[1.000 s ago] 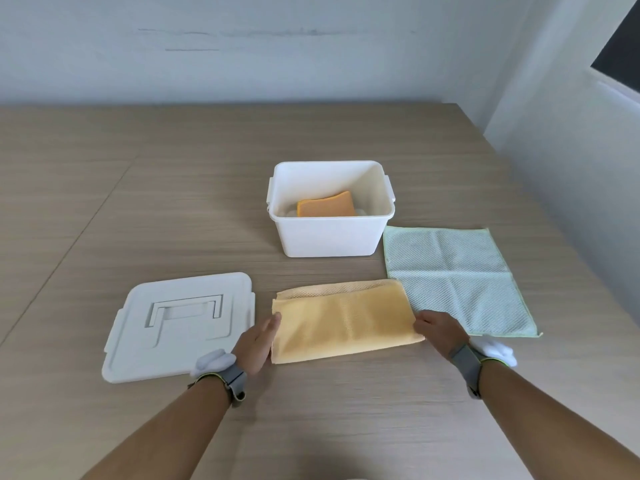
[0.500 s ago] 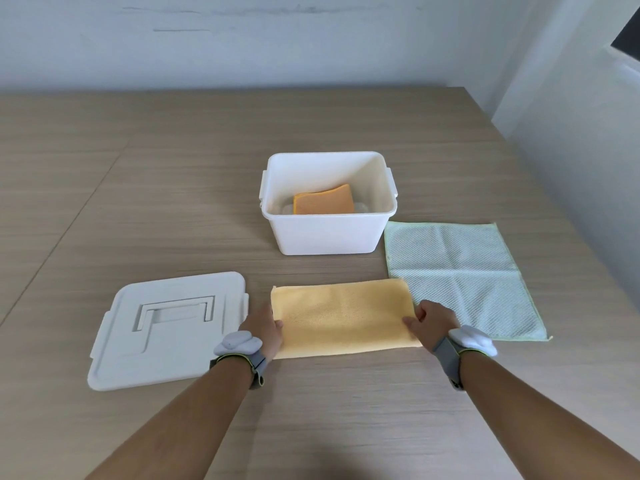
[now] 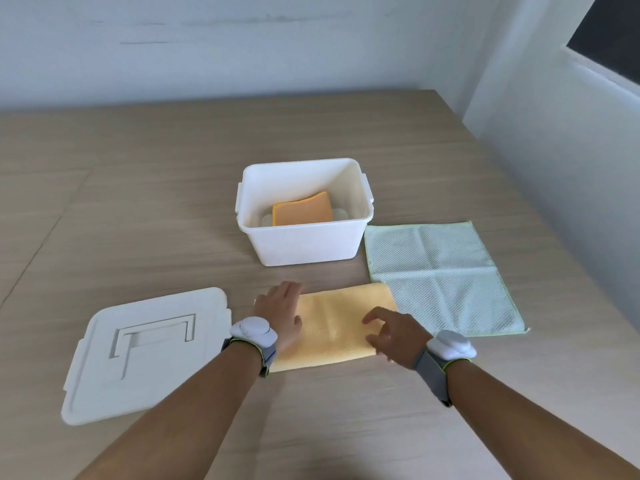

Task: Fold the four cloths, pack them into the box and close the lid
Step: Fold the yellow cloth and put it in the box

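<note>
On the wooden bench [image 3: 138, 202], from the head view: left hand [image 3: 278, 311] flat and right hand [image 3: 389, 332] loosely spread on half-folded pale yellow cloth [image 3: 332, 327]. Orange folded cloth [image 3: 301, 213] inside white plastic box [image 3: 301, 244]. Mint mesh cloth [image 3: 440, 275] unfolded; white lid [image 3: 149, 351] off.

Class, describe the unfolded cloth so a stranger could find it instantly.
Start at the white box in the middle of the wooden table. Right of it lies the pale green mesh cloth. It alone is spread flat, square and creased into quarters.
</note>
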Tool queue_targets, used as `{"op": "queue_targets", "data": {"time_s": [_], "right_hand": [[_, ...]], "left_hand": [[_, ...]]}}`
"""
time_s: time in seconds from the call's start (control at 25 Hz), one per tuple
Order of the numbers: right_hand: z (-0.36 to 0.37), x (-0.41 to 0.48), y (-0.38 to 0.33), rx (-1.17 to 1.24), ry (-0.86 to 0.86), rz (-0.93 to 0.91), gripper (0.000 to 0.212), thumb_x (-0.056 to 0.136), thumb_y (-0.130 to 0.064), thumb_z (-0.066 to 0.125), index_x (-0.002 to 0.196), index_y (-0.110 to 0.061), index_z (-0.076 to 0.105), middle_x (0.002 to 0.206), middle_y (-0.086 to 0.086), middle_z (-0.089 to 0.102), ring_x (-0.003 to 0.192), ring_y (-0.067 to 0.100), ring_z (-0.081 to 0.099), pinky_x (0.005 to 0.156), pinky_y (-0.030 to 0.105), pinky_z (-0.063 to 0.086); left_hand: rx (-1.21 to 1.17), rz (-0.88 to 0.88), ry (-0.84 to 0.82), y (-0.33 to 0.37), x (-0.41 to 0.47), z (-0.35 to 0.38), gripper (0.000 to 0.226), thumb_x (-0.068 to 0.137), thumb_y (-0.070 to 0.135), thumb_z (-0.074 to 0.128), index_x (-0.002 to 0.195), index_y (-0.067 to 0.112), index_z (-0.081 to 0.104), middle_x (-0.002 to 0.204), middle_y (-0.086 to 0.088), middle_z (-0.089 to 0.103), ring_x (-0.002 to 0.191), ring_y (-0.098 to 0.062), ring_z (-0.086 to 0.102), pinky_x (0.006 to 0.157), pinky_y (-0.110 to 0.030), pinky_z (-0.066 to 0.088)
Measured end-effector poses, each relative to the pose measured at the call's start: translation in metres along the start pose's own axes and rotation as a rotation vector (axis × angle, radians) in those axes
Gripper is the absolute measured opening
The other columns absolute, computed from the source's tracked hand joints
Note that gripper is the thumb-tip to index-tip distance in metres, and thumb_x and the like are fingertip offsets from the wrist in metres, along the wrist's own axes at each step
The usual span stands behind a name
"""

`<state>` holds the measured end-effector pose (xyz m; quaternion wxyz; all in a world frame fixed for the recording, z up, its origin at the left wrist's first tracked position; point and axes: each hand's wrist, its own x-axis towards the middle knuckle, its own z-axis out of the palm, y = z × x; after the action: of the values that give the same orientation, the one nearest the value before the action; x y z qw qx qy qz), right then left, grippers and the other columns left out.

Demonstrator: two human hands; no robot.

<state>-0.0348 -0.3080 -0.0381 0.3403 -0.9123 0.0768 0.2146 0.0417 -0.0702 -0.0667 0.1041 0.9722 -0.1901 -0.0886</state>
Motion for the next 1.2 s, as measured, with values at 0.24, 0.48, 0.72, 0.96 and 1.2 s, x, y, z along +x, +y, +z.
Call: {"op": "queue_targets", "data": {"time_s": [0.24, 0.48, 0.72, 0.96, 1.2], "right_hand": [[0.026, -0.017, -0.012, 0.085, -0.300, -0.001, 0.038, 0.085, -0.026, 0.053, 0.123, -0.025, 0.054, 0.110, -0.010, 0.072, 0.070, 0.014, 0.071, 0.089, 0.026, 0.052], [0.020, 0.008, -0.044, -0.401, -0.271, -0.084, 0.037, 0.089, -0.027, 0.046, 0.124, -0.026, 0.057, 0.135, -0.003, 0.054, 0.122, 0.021, 0.051, 0.104, 0.030, 0.038], [0.024, 0.023, -0.055, -0.528, -0.278, -0.130, 0.047, 0.094, -0.018, 0.043, 0.140, -0.025, 0.038, 0.139, 0.009, 0.048, 0.124, 0.029, 0.047, 0.101, 0.036, 0.038], [0.039, 0.002, -0.026, -0.812, -0.092, -0.548, 0.052, 0.084, -0.009, 0.053, 0.130, -0.033, 0.045, 0.136, 0.002, 0.045, 0.121, 0.026, 0.041, 0.099, 0.037, 0.035], [0.050, -0.007, -0.014, -0.744, -0.146, -0.686, 0.031, 0.091, -0.025, 0.040, 0.113, -0.020, 0.062, 0.123, 0.000, 0.062, 0.117, 0.020, 0.054, 0.096, 0.030, 0.035]], "left_hand": [[0.099, 0.128, -0.346, -0.004, 0.009, 0.005, 0.063, 0.087, 0.030, 0.052, 0.142, 0.041, 0.026, 0.156, 0.005, 0.023, 0.141, -0.024, 0.027, 0.109, -0.042, 0.035], [0.014, 0.060, -0.374, -0.024, -0.036, -0.024, 0.039, 0.089, 0.016, 0.046, 0.126, 0.022, 0.058, 0.103, -0.005, 0.059, 0.091, -0.022, 0.053, 0.079, -0.023, 0.038], [-0.158, 0.046, -0.517, -0.022, -0.083, -0.020, 0.035, 0.092, 0.012, 0.044, 0.117, 0.018, 0.067, 0.124, -0.005, 0.064, 0.112, -0.023, 0.059, 0.095, -0.024, 0.042], [0.008, 0.199, -0.325, -0.021, -0.090, -0.012, 0.043, 0.081, 0.008, 0.047, 0.121, 0.020, 0.052, 0.138, 0.006, 0.045, 0.120, -0.016, 0.050, 0.093, -0.034, 0.043], [-0.014, 0.208, -0.407, -0.025, -0.098, -0.007, 0.049, 0.076, 0.007, 0.052, 0.122, 0.023, 0.050, 0.153, 0.006, 0.029, 0.136, -0.017, 0.038, 0.100, -0.032, 0.041]]}}
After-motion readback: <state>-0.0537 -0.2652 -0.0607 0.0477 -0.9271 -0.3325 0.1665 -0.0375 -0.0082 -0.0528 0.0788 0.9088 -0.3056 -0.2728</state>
